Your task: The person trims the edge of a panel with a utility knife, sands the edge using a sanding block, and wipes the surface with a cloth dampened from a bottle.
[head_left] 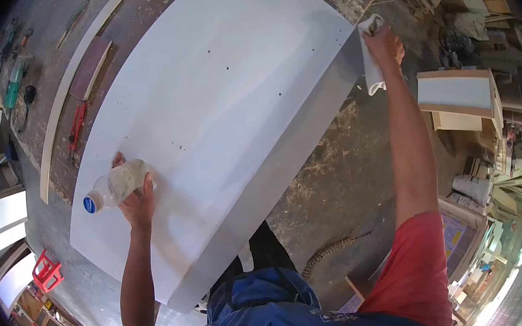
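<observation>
Over the lower left of a large white panel (215, 113), my left hand (137, 204) is wrapped round a clear plastic bottle (124, 182) with a blue cap. The bottle is tilted, its cap pointing down and to the left. My right hand (384, 45) grips a white cloth (372, 63) just beyond the panel's far right corner. Part of the cloth hangs below that hand. Small dark spots and specks lie on the panel's white surface.
Left of the panel are a long pale strip (69, 85), a red tool (76, 128), a brown block (91, 67) and a green bottle (13, 83). A white-faced box (456, 91) stands at right. A red stool (47, 272) is at lower left.
</observation>
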### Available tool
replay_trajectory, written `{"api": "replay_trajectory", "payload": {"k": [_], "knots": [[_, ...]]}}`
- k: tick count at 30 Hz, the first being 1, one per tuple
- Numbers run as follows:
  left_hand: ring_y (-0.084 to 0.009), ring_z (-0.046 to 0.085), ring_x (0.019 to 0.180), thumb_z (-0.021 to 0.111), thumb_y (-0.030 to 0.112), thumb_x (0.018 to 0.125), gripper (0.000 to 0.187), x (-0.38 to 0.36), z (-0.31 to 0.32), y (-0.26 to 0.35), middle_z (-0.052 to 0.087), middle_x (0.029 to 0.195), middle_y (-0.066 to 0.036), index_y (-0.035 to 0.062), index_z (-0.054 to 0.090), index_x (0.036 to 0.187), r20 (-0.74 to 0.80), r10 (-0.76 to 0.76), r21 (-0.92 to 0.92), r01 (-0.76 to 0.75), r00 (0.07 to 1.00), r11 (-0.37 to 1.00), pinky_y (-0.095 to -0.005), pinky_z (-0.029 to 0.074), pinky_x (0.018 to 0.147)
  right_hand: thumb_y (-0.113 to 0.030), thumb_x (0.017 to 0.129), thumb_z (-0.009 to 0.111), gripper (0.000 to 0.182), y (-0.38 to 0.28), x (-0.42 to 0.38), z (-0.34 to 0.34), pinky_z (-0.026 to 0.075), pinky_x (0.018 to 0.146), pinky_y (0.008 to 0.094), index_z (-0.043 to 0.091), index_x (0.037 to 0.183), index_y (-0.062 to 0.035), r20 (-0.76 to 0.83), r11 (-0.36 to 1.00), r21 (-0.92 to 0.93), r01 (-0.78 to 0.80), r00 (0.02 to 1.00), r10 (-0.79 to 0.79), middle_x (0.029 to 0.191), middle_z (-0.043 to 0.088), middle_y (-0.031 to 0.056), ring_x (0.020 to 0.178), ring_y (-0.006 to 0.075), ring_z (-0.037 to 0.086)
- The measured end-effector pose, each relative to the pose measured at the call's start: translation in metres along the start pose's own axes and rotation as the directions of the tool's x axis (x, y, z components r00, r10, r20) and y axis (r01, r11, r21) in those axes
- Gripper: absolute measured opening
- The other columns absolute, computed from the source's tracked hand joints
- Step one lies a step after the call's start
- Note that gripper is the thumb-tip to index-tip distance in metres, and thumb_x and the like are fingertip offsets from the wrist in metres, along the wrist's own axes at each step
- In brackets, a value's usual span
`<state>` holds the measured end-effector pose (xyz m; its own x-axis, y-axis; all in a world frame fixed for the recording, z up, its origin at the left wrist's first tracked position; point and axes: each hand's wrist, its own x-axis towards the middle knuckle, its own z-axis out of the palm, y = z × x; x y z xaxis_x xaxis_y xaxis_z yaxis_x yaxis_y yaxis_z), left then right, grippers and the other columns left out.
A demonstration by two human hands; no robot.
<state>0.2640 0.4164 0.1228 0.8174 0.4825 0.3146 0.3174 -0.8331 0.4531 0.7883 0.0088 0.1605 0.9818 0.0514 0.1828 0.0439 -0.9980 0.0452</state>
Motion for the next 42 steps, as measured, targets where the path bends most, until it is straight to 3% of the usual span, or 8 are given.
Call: {"api": "replay_trajectory", "payload": {"k": [12, 19, 21, 23, 33, 36, 38, 42], "knots": [[-0.0370, 0.045, 0.132, 0.076, 0.033, 0.083, 0.068, -0.007, 0.012, -0.017, 0.053, 0.139, -0.019, -0.0015, 0.050, 0.136, 0.060, -0.041, 0.224, 0.027, 0.997, 0.974, -0.0478, 0.031, 0.113, -0.043, 0.079, 0.077, 0.057, -0.050, -0.119, -0.035, 0.054, 0.079, 0.0514, 0.056, 0.119, -0.0085, -0.082, 0.940, 0.078, 0.331, 0.942, -0.325, 0.099, 0.069, 0.0220, 0.095, 0.0408, 0.067], [-0.0415, 0.054, 0.111, 0.080, 0.036, 0.076, 0.058, 0.000, 0.021, -0.031, 0.063, 0.113, -0.020, 0.0025, 0.058, 0.118, -0.137, -0.107, -0.234, 0.072, 0.985, 0.970, -0.0514, 0.041, 0.102, -0.033, 0.079, 0.076, 0.053, -0.136, -0.344, -0.108, 0.052, 0.082, 0.0524, 0.052, 0.119, -0.0081, 0.227, 0.933, 0.226, 0.281, 0.916, -0.331, 0.096, 0.070, 0.0166, 0.091, 0.0383, 0.069], [-0.0392, 0.056, 0.110, 0.081, 0.031, 0.075, 0.057, 0.000, 0.011, -0.026, 0.064, 0.111, -0.020, 0.0027, 0.057, 0.118, -0.140, -0.077, -0.330, 0.027, 0.987, 0.943, -0.0498, 0.043, 0.099, -0.029, 0.079, 0.073, 0.048, -0.155, -0.428, -0.118, 0.053, 0.078, 0.0508, 0.053, 0.117, -0.0065, 0.090, 0.904, 0.176, 0.388, 0.909, -0.408, 0.096, 0.070, 0.0181, 0.091, 0.0387, 0.069], [-0.0305, 0.062, 0.103, 0.081, 0.020, 0.072, 0.057, -0.013, -0.017, -0.022, 0.066, 0.105, -0.015, 0.0015, 0.054, 0.120, -0.021, -0.200, -0.755, 0.115, 0.980, 0.646, -0.0436, 0.049, 0.091, -0.027, 0.082, 0.068, 0.044, -0.179, -0.504, -0.149, 0.048, 0.089, 0.0508, 0.053, 0.121, -0.0126, 0.286, 0.891, 0.320, 0.322, 0.864, -0.415, 0.101, 0.069, 0.0189, 0.100, 0.0388, 0.065], [-0.0168, 0.064, 0.093, 0.077, 0.007, 0.078, 0.040, -0.207, -0.187, -0.080, 0.068, 0.102, -0.007, 0.0012, 0.061, 0.114, 0.212, 0.071, -0.849, 0.148, 0.975, 0.507, -0.0320, 0.052, 0.082, -0.017, 0.085, 0.064, 0.030, -0.227, -0.797, -0.186, 0.056, 0.073, 0.0414, 0.059, 0.114, -0.0124, 0.106, 0.599, 0.502, 0.624, 0.643, -0.759, 0.095, 0.069, 0.0144, 0.083, 0.0320, 0.070], [-0.0136, 0.064, 0.093, 0.078, 0.010, 0.078, 0.039, -0.272, -0.252, -0.075, 0.069, 0.098, -0.006, 0.0016, 0.063, 0.112, 0.337, -0.011, -0.831, 0.303, 0.942, 0.466, -0.0325, 0.052, 0.079, -0.024, 0.087, 0.072, 0.038, -0.193, -0.803, -0.186, 0.056, 0.085, 0.0381, 0.062, 0.121, -0.0118, 0.189, 0.453, 0.890, 0.045, 0.869, -0.458, 0.109, 0.070, 0.0122, 0.099, 0.0280, 0.069], [-0.0131, 0.064, 0.091, 0.080, 0.012, 0.077, 0.040, -0.298, -0.279, -0.075, 0.069, 0.095, -0.005, 0.0019, 0.064, 0.113, 0.383, -0.043, -0.750, 0.338, 0.923, 0.569, -0.0329, 0.052, 0.078, -0.026, 0.085, 0.076, 0.046, -0.155, -0.795, -0.178, 0.054, 0.089, 0.0366, 0.061, 0.125, -0.0088, 0.357, -0.207, 0.845, -0.494, 0.807, -0.471, 0.111, 0.070, 0.0082, 0.103, 0.0238, 0.067], [-0.0194, 0.068, 0.081, 0.083, 0.025, 0.073, 0.052, -0.317, -0.337, -0.006, 0.070, 0.089, -0.014, 0.0021, 0.064, 0.116, 0.675, 0.198, -0.443, 0.175, 0.710, 0.879, -0.0353, 0.053, 0.073, -0.019, 0.083, 0.078, 0.047, -0.113, -0.778, -0.211, 0.050, 0.094, 0.0387, 0.060, 0.124, -0.0054, 0.498, -0.508, 0.565, -0.651, 0.759, -0.419, 0.112, 0.067, 0.0060, 0.105, 0.0220, 0.063]]}}
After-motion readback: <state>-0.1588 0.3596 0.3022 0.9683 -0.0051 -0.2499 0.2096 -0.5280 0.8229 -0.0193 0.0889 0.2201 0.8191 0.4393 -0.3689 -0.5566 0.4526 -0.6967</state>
